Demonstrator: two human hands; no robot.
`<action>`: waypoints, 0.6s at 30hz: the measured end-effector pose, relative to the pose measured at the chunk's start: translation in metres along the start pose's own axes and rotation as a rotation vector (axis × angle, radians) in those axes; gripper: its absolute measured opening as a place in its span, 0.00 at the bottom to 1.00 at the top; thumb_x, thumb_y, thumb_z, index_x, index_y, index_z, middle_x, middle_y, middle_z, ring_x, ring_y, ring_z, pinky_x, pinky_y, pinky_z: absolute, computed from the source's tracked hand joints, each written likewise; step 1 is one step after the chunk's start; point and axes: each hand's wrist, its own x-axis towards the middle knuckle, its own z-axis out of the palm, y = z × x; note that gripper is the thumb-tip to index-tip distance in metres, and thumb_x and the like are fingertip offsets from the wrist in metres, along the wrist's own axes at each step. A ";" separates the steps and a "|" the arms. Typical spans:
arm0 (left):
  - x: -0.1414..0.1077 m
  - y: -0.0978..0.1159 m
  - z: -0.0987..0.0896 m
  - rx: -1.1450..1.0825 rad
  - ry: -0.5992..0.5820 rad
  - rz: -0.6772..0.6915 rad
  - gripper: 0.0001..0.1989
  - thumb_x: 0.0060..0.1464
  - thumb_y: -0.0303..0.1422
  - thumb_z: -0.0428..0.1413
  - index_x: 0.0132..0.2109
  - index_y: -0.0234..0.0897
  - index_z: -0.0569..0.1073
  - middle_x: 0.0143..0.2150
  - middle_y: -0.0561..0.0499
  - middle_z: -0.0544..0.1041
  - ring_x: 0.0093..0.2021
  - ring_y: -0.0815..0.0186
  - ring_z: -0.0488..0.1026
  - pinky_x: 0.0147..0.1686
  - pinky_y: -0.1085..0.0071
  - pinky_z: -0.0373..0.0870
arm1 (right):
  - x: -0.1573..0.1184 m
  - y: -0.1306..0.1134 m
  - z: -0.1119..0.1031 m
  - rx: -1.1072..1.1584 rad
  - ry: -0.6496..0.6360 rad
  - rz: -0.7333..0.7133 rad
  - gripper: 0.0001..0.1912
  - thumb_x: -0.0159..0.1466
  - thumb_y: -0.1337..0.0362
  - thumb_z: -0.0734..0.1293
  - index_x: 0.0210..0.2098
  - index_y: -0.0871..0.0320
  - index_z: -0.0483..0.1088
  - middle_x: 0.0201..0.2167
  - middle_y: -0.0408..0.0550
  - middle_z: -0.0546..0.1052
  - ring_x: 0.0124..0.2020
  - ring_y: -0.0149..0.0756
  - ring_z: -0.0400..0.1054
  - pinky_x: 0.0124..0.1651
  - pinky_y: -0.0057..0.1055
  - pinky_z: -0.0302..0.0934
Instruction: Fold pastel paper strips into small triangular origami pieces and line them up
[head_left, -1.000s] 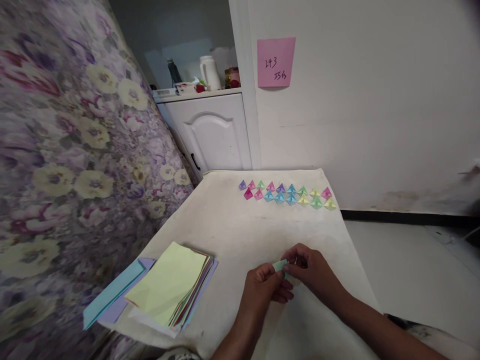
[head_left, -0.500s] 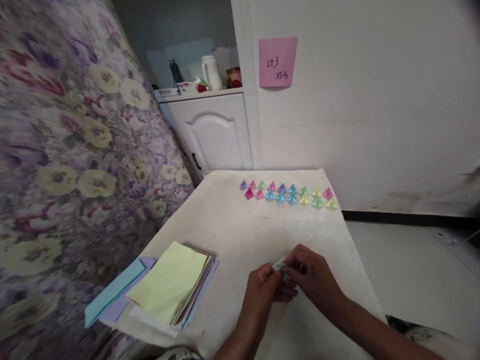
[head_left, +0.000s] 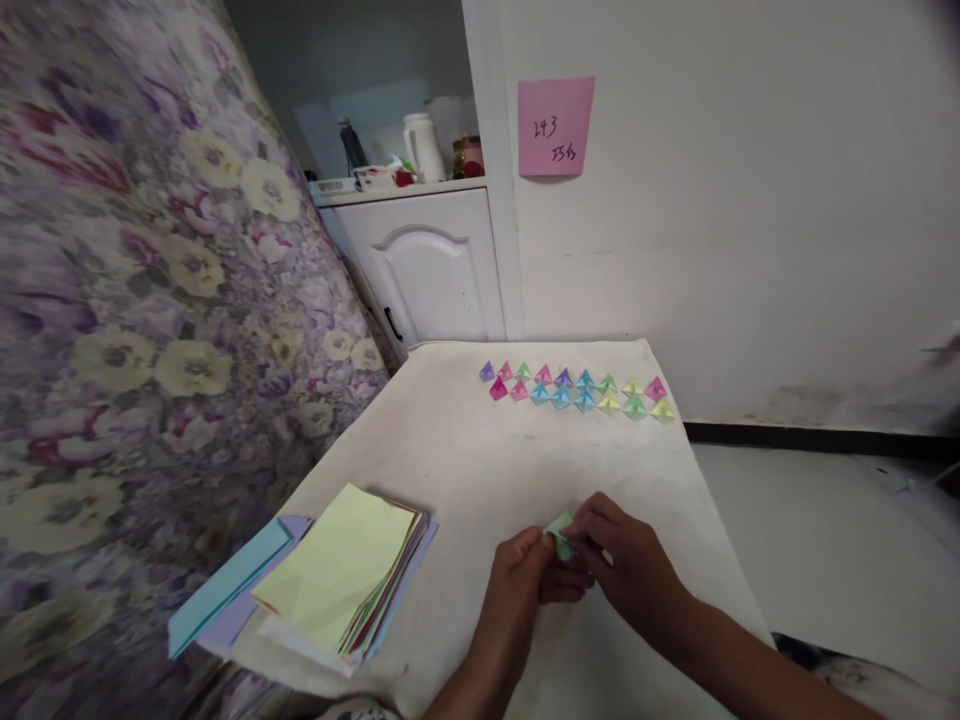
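Observation:
Between my two hands is a small piece of light green folded paper (head_left: 559,533), held above the front part of the table. My left hand (head_left: 525,570) is closed on its left side, thumb on top and fingers curled beneath. From the right, my right hand (head_left: 619,545) pinches the paper with thumb and fingers. Part of the paper is hidden behind the fingers, so its exact folds cannot be made out. Farther back on the table stand two rows of small folded paper pieces (head_left: 562,397) in pink, purple, blue, green and yellow.
A stack of coloured paper (head_left: 337,570), yellow on top, lies at the left of the cloth-covered table (head_left: 465,460). Blue paper strips (head_left: 229,585) lie beside it. A flowered curtain (head_left: 172,330) hangs at the left; a white cabinet (head_left: 439,265) stands behind.
More of the green paper shows now, and it looks more opened at the top. My right hand's fingers have shifted slightly on it. The paper rows and stack stay put.

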 end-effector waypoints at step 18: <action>0.004 -0.001 -0.005 -0.204 0.029 -0.062 0.13 0.48 0.38 0.56 0.35 0.31 0.71 0.29 0.46 0.76 0.28 0.65 0.74 0.31 0.69 0.68 | -0.009 0.009 0.017 -0.284 -0.064 -0.136 0.11 0.63 0.68 0.57 0.41 0.54 0.68 0.37 0.48 0.69 0.37 0.36 0.63 0.36 0.29 0.61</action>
